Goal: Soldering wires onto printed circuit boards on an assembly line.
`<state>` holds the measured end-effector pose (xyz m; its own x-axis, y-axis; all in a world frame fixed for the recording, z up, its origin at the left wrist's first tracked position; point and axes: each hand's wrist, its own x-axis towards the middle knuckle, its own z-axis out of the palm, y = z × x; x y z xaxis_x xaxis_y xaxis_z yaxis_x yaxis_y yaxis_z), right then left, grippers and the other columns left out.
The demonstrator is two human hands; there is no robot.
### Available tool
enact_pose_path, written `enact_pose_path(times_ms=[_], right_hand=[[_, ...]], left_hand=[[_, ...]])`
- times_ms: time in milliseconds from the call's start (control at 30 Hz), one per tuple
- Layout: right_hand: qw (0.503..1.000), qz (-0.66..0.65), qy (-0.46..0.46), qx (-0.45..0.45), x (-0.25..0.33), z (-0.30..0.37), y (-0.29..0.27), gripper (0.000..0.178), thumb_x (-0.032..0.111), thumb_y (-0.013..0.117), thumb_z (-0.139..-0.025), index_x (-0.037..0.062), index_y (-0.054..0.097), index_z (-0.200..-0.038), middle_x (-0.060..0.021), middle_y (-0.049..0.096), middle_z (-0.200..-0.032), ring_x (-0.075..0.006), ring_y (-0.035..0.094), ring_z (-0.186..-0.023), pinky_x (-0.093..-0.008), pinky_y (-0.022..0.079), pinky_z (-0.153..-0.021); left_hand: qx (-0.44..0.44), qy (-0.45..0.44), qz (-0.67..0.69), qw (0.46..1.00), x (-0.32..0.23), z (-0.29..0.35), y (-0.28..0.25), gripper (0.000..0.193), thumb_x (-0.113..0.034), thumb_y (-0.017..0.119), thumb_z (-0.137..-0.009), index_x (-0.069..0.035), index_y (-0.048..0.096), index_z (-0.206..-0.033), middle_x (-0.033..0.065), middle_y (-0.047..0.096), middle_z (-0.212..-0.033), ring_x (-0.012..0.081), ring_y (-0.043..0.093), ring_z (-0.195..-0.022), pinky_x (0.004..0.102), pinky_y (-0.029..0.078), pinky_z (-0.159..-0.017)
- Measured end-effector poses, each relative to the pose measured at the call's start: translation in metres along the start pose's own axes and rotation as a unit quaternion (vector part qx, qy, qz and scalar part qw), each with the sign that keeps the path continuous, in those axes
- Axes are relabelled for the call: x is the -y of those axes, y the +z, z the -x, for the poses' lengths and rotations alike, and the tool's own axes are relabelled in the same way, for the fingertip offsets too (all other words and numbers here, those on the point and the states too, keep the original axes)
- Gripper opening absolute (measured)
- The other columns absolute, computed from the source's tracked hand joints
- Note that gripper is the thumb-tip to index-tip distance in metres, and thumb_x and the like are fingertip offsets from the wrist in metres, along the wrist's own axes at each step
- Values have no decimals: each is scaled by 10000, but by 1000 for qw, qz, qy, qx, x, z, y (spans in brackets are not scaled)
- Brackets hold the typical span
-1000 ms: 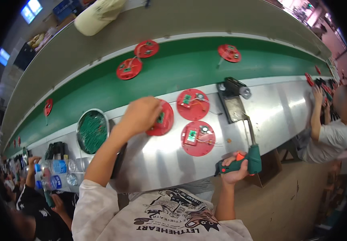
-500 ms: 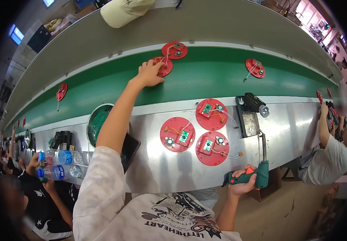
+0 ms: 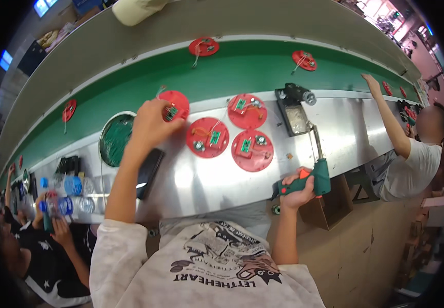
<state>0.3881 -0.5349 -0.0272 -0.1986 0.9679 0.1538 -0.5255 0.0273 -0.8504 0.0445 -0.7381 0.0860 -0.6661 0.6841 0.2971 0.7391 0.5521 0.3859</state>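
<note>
My left hand (image 3: 152, 122) grips a round red disc (image 3: 176, 104) by its left side, at the near edge of the green belt. A small green circuit board and thin wires show on the disc; my fingers partly cover it. My right hand (image 3: 299, 193) is wrapped around the handle of a green soldering gun (image 3: 321, 177) with an orange trigger. Its long metal tip points away from me, just below the soldering stand (image 3: 298, 120). Three similar red discs, a left one (image 3: 207, 137), a far one (image 3: 247, 111) and a near one (image 3: 252, 150), lie on the metal bench between my hands.
More red discs (image 3: 204, 46) ride on the green belt (image 3: 242, 69). Left of my forearm stands a round container of green pieces (image 3: 117, 139); a black phone-like slab (image 3: 150, 173) lies beside it. Plastic bottles (image 3: 73, 194) stand near a co-worker. Another person (image 3: 412, 159) reaches over the belt at right.
My left hand has drawn a red disc from the belt toward me, away from the disc it lay against. My right hand still holds the soldering gun. The whole view has shifted.
</note>
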Motion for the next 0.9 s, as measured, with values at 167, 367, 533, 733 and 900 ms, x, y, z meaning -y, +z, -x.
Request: enact_pose_path(times_ms=[167, 367, 533, 733, 900], right_hand=[[1000, -13, 7, -10, 3, -2, 13, 358, 367, 446, -1026, 17, 519, -1040, -89, 523, -687, -175, 493, -492, -344, 465, -474], [1000, -5, 25, 2, 14, -8, -1, 420, 435, 423, -1038, 39, 562, -1014, -31, 508, -575, -159, 477, -484, -301, 404, -474], [998, -32, 41, 27, -4, 4, 5, 346, 344, 461, -1031, 13, 559, -1013, -65, 515, -607, -191, 509, -465, -349, 474, -475], [999, -31, 14, 17, 2, 2, -1, 324, 308, 440, -1027, -4, 526, -1031, -90, 521, -608, -190, 507, -466, -348, 476, -485], [996, -61, 26, 60, -6, 0, -8, 306, 264, 452, -1031, -26, 520, -1102, -147, 578, -892, -203, 572, -486, -347, 504, -445]], left_hand=[[-37, -32, 38, 998, -70, 137, 7, 416, -343, 792, -726, -18, 669, -956, 177, 665, -841, 378, 644, -843, 485, 506, -780], [-123, -49, -53, 990, -90, 179, 59, 438, -365, 807, -745, -62, 638, -1012, 161, 665, -815, 359, 642, -806, 484, 472, -736], [-106, -88, -99, 985, -92, 179, 59, 480, -484, 810, -782, -48, 685, -939, 171, 692, -787, 367, 646, -731, 495, 463, -756], [-159, -112, 25, 980, -53, 161, 41, 256, -251, 738, -890, -44, 720, -1039, 113, 645, -659, 297, 636, -593, 415, 503, -612], [-216, -116, -125, 961, 61, 117, -17, 229, -167, 661, -909, -28, 708, -1085, 182, 707, -973, 367, 661, -917, 481, 505, -819]])
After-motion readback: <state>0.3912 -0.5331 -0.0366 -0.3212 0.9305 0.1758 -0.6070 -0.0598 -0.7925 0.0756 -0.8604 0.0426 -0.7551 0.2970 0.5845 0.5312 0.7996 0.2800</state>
